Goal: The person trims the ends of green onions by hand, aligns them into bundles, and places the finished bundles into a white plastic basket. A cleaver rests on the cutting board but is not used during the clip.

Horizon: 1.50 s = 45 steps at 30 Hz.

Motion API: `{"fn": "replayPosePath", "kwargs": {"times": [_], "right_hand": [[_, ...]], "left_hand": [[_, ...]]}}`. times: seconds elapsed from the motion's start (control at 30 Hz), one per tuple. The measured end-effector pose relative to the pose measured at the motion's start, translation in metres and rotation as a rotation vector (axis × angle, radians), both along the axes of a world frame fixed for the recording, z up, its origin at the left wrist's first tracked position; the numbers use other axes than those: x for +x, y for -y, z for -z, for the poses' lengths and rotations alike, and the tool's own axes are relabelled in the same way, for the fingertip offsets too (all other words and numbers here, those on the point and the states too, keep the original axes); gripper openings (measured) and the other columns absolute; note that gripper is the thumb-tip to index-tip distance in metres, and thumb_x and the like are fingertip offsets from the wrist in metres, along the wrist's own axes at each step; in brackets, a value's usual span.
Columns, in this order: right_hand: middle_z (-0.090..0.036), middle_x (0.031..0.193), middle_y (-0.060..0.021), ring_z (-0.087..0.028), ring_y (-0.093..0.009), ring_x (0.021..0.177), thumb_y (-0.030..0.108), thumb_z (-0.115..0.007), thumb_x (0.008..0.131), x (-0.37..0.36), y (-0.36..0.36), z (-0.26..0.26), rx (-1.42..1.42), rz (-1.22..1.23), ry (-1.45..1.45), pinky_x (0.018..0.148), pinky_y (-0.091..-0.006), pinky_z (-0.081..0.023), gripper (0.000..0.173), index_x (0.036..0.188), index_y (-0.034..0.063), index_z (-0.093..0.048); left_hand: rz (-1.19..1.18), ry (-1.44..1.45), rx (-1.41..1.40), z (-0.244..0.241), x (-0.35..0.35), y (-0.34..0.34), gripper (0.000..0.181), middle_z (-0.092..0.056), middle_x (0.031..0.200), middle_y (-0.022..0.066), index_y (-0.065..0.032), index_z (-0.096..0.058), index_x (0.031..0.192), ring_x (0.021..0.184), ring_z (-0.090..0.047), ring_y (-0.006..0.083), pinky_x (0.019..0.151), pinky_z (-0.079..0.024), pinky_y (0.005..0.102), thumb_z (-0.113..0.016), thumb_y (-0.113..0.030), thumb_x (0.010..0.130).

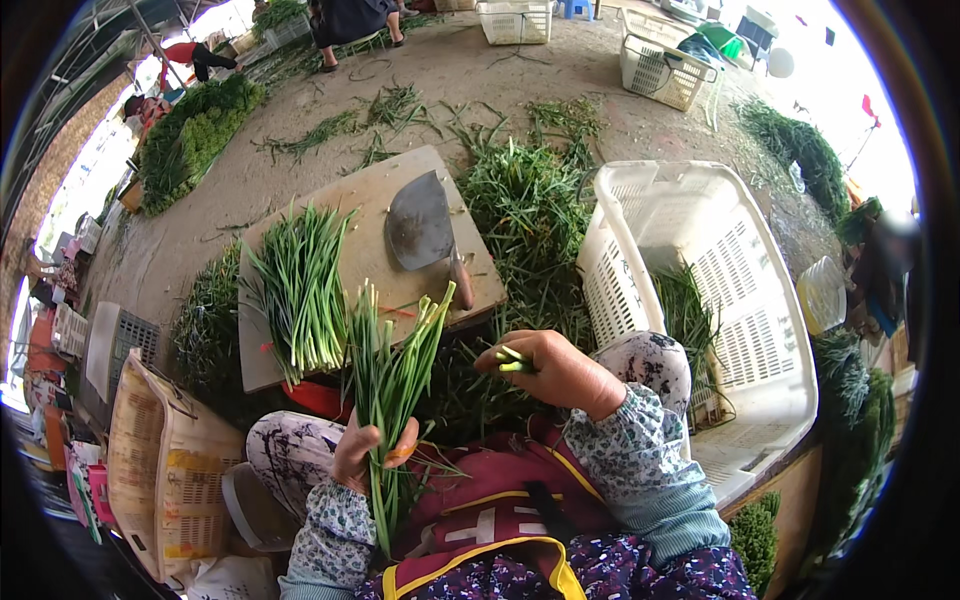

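Note:
In my left hand point(367, 450) is a loose bunch of long green stalks, perhaps garlic chives point(397, 367), with their pale cut ends pointing up and away from me. My right hand point(559, 367) is curled around a few short stalk pieces point(515, 361), whose pale ends stick out between the fingers. Beyond both hands stands a low wooden board point(360, 195). On its left part lies a neat pile of the same greens point(300, 289), pale ends towards me. A broad-bladed cleaver point(424, 225) with a wooden handle rests on the right part.
A white plastic crate point(720, 187) with some greens inside stands at my right. Loose leaves point(525, 202) are heaped between it and the board. To my left is a yellowish crate point(135, 457). A seated person point(352, 26) and more crates point(514, 22) are farther off.

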State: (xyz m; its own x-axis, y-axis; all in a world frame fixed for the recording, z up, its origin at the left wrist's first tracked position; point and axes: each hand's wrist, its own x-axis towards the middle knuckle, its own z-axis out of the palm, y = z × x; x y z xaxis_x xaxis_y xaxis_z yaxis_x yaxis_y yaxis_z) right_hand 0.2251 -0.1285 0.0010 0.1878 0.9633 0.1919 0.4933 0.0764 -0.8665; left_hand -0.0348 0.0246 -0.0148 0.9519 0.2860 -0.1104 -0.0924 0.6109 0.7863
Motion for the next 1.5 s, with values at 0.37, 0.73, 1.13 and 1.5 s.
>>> {"fn": "replayPosePath", "kwargs": {"times": [0.37,0.73,1.13,1.5], "right_hand": [[-0.061,0.081,0.0036,-0.052,-0.004,0.066,0.022,-0.067,0.095,-0.017,-0.012,-0.028,-0.005,0.274,-0.738,0.054,-0.0205,-0.043,0.031,0.117,-0.0007,-0.063],[-0.063,0.078,0.0017,-0.057,-0.005,0.062,0.019,-0.063,0.098,-0.015,-0.014,-0.011,0.029,0.439,-1.075,0.049,-0.019,-0.04,0.012,0.099,0.0069,-0.064],[-0.068,0.085,-0.0001,-0.058,-0.004,0.069,0.018,-0.058,0.1,0.042,0.018,-0.028,0.493,0.851,-1.011,0.05,-0.0193,-0.041,0.011,0.101,0.0101,-0.065],[-0.066,0.083,-0.008,-0.067,-0.014,0.075,0.017,-0.053,0.102,0.061,0.044,-0.039,0.712,0.866,-0.904,0.069,-0.0333,-0.058,0.02,0.108,-0.0003,-0.06]], "left_hand": [[-0.011,-0.113,-0.234,-0.011,0.005,0.007,0.061,-0.063,0.082,0.0201,0.0112,-0.043,0.134,0.052,-0.053,0.0181,0.043,-0.046,0.0287,-0.063,-0.019,0.085],[-0.143,-0.061,-0.282,-0.012,0.018,0.019,0.074,-0.047,0.142,0.0245,0.0063,-0.03,0.147,0.12,-0.058,0.0374,0.102,-0.052,0.0487,-0.057,-0.011,0.08],[-0.003,0.12,-0.317,-0.003,0.004,0.006,0.049,-0.045,0.148,0.0163,-0.0063,-0.055,0.135,0.141,-0.031,0.0464,0.119,-0.02,0.0601,-0.054,-0.014,0.086],[-0.064,0.08,-0.47,-0.008,0.007,0.005,0.07,-0.04,0.149,0.0233,0.0003,-0.03,0.149,0.132,-0.044,0.0476,0.11,-0.037,0.0625,-0.058,-0.014,0.087]]}}
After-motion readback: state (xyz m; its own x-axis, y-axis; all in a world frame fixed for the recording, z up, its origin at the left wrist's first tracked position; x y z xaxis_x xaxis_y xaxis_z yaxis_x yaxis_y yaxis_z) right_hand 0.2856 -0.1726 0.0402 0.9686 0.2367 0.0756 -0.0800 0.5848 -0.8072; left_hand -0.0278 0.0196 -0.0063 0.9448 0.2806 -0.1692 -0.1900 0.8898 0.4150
